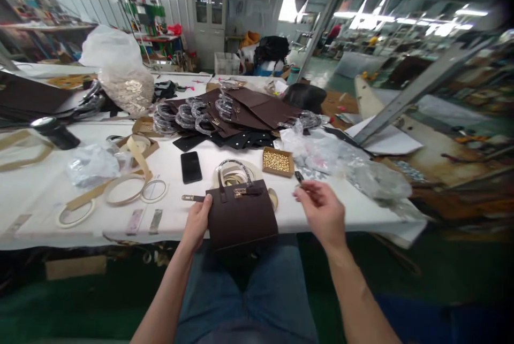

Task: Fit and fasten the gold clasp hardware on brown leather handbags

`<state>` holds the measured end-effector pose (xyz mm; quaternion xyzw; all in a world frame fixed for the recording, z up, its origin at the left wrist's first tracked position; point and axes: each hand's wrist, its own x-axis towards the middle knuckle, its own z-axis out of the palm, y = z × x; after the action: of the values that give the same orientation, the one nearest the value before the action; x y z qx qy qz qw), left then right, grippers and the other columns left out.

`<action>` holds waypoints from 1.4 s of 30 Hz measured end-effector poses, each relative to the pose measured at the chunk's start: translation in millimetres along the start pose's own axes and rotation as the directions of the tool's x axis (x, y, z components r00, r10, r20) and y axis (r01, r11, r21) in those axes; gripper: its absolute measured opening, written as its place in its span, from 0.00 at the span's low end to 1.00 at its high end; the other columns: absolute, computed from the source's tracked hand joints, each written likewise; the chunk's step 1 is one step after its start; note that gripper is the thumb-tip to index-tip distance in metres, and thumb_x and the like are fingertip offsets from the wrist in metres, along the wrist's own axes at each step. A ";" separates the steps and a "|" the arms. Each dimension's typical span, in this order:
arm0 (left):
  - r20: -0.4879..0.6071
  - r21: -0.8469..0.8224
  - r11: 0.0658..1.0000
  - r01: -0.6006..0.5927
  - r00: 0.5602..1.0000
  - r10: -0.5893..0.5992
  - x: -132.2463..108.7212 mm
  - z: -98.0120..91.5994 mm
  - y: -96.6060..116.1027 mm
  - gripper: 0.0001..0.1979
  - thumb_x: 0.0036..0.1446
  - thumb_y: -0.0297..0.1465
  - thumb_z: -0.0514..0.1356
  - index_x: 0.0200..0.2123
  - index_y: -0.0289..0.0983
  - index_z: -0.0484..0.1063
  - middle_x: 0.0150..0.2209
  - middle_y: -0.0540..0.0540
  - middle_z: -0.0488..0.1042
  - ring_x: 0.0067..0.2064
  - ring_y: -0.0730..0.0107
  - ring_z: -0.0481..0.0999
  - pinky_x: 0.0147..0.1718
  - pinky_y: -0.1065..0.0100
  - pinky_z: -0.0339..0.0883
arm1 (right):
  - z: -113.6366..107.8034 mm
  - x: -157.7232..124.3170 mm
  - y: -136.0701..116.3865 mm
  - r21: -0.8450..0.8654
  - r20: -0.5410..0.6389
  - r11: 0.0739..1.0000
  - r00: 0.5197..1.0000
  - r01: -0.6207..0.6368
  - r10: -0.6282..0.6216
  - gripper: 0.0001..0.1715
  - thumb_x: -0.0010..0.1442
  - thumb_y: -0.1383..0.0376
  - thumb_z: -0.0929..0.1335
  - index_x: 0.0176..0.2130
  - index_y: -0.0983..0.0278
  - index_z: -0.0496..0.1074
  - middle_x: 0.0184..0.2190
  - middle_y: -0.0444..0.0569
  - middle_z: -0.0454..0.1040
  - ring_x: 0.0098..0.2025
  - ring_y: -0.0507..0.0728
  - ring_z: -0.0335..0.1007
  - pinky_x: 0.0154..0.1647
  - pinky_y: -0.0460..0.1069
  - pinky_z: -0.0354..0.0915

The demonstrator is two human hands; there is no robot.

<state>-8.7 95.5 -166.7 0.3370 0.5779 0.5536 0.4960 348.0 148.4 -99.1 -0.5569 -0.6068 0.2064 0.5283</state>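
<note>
A dark brown handbag with wrapped handles and a gold clasp is upright at the table's front edge, above my lap. My left hand grips its left side, thumb on the front. A strap with a metal end sticks out to the left beside that hand. My right hand is apart from the bag, to its right, with fingers curled and pinched together. A small dark object shows at its fingertips; what it is cannot be made out.
A box of gold studs and a black phone lie on the white table. Tape rolls are at the left. Brown bag pieces are heaped behind. Clear plastic covers the right side, near a slanted metal post.
</note>
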 end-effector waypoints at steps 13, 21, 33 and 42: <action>0.031 -0.306 0.952 0.031 0.999 -0.022 -5.0 -10.0 -15.3 0.36 0.60 0.63 0.71 0.25 0.38 0.67 0.20 0.56 0.60 0.22 0.79 0.55 0.22 0.72 0.47 | 157.1 -41.1 -75.2 0.207 0.674 0.976 0.713 0.070 -0.194 0.23 0.79 0.62 0.66 0.65 0.58 0.82 0.43 0.50 0.79 0.40 0.59 0.78 0.42 0.53 0.77; 0.006 -0.275 0.961 -0.035 0.999 0.039 -1.2 -12.7 -33.5 0.36 0.64 0.63 0.68 0.24 0.37 0.68 0.21 0.53 0.62 0.23 0.76 0.57 0.23 0.70 0.47 | 167.7 -38.7 -73.7 0.144 0.627 0.979 0.779 -0.142 0.021 0.22 0.68 0.61 0.76 0.60 0.63 0.82 0.37 0.47 0.85 0.35 0.58 0.84 0.39 0.50 0.80; -0.181 -0.062 0.972 -0.225 0.961 0.211 -7.8 -8.1 -30.7 0.34 0.70 0.59 0.63 0.24 0.39 0.65 0.24 0.52 0.61 0.27 0.72 0.58 0.26 0.67 0.50 | 169.4 -47.2 -89.9 0.058 0.558 0.998 0.828 0.025 -0.054 0.09 0.69 0.60 0.76 0.45 0.61 0.88 0.36 0.49 0.87 0.35 0.59 0.85 0.42 0.50 0.79; -0.292 0.062 0.936 -0.345 0.891 0.348 -15.5 2.0 -27.5 0.28 0.77 0.52 0.59 0.28 0.39 0.70 0.26 0.51 0.69 0.31 0.68 0.66 0.31 0.66 0.58 | 175.5 -52.4 -87.1 -0.003 0.553 0.990 0.826 0.138 -0.114 0.07 0.69 0.64 0.76 0.46 0.58 0.88 0.41 0.48 0.89 0.38 0.59 0.86 0.43 0.50 0.80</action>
<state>1.9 77.1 -190.1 0.3491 0.5793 0.6750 0.2948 145.9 135.1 -110.1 -0.4438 -0.7727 0.3098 0.3316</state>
